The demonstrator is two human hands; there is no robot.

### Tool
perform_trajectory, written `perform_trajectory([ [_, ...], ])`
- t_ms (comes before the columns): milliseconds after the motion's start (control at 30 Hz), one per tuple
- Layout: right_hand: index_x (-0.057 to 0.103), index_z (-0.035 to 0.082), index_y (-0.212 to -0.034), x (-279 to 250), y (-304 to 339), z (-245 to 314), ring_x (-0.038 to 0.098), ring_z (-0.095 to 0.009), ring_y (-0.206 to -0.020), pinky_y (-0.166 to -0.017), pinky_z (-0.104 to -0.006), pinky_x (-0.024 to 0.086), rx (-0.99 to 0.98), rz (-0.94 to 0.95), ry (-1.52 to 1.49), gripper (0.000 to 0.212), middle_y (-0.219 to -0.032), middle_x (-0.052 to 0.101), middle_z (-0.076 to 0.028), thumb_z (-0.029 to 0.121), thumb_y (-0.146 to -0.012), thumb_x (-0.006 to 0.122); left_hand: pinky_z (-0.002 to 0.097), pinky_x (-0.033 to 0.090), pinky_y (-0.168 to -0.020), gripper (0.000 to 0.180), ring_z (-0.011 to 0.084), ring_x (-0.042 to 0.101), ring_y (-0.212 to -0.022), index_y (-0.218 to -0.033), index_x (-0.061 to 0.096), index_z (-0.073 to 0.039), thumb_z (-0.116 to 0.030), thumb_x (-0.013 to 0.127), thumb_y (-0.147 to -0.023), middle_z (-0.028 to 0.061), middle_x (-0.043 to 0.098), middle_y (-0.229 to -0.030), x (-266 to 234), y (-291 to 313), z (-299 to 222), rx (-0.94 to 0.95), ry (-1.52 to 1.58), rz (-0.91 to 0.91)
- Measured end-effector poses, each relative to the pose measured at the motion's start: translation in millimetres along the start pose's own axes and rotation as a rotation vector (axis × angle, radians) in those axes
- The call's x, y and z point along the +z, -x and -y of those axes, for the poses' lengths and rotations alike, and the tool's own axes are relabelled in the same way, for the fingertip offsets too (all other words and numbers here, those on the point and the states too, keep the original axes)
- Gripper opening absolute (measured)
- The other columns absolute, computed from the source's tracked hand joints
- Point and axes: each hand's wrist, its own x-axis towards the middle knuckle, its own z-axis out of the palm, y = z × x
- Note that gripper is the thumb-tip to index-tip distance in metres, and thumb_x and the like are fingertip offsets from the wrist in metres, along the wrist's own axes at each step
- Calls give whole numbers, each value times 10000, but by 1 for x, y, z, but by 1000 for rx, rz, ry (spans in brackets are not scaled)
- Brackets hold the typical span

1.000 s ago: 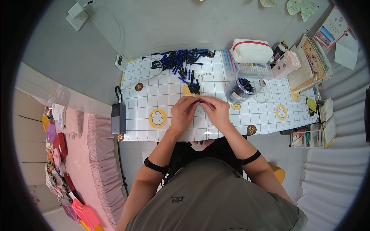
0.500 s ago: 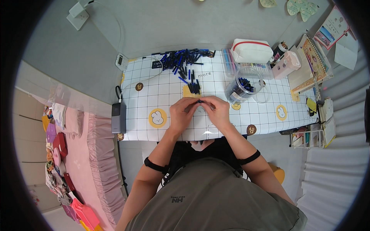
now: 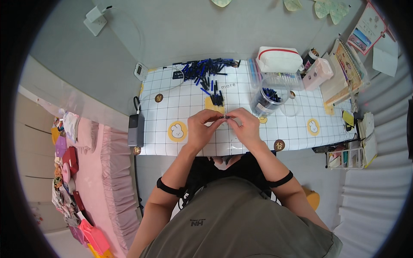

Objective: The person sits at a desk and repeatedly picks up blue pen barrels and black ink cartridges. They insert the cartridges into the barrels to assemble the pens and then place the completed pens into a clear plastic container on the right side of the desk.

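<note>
My left hand (image 3: 201, 128) and my right hand (image 3: 244, 127) meet above the front middle of the table. Their thumbs and forefingers pinch a small dark ink cartridge (image 3: 224, 117) between them; the fingers cover most of it, so I cannot tell if there is more than one. Just beyond my fingertips lies a short row of black ink cartridges (image 3: 217, 99). Farther back spreads a big heap of black and blue ink cartridges (image 3: 202, 69). To the right of my right hand stands a clear plastic tub (image 3: 262, 107) with more cartridges inside.
A round clear lid (image 3: 291, 108) lies beside the tub. Behind are a white pencil case (image 3: 280, 59), a box of coloured pens (image 3: 254, 75) and a pink container (image 3: 318, 74). A dark power bank (image 3: 136, 130) with a cable sits at the left edge of the grid-patterned tablecloth (image 3: 159, 116).
My hands still pinch at the same spot, with the fingers slightly shifted and a little more of the dark piece showing. The whole view has moved slightly.
</note>
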Motion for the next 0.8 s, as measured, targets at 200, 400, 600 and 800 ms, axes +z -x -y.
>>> perform_trajectory([
  [200, 798, 27, -1068, -57, -21, 34, 787, -295, -883, -756, -341, 616, -96, -191, 73, 215, -984, 807, -112, -4, -867, 868, 296, 662, -846, 224, 183, 813, -953, -1160, 819, 18, 6, 864, -940, 109, 819, -1047, 14, -29, -61, 300, 17, 67],
  [400, 805, 8, -1103, -108, -43, 46, 803, -225, -884, -788, -308, 622, -89, -322, 114, 162, -1026, 826, -111, -17, -943, 815, 292, 652, -812, 256, 195, 815, -932, -1190, 847, -21, 7, 854, -936, 122, 837, -1054, 60, -69, -101, 533, 30, -24],
  [600, 796, 0, -1112, -136, -56, 32, 793, -246, -870, -793, -315, 618, -133, -373, 197, 163, -1032, 818, -106, 4, -951, 819, 318, 640, -801, 218, 248, 815, -930, -1164, 857, -42, -20, 834, -947, 119, 849, -1069, 96, -97, -105, 607, 27, -11],
  [800, 803, 33, -1093, -142, -50, 10, 736, -351, -1137, -982, -416, 583, -194, -309, 484, 140, -1134, 804, -105, 51, -954, 810, 413, 608, -963, 269, 333, 738, -1149, -1210, 794, -37, -53, 825, -944, 132, 781, -1233, 101, -98, -92, 685, -132, -2],
])
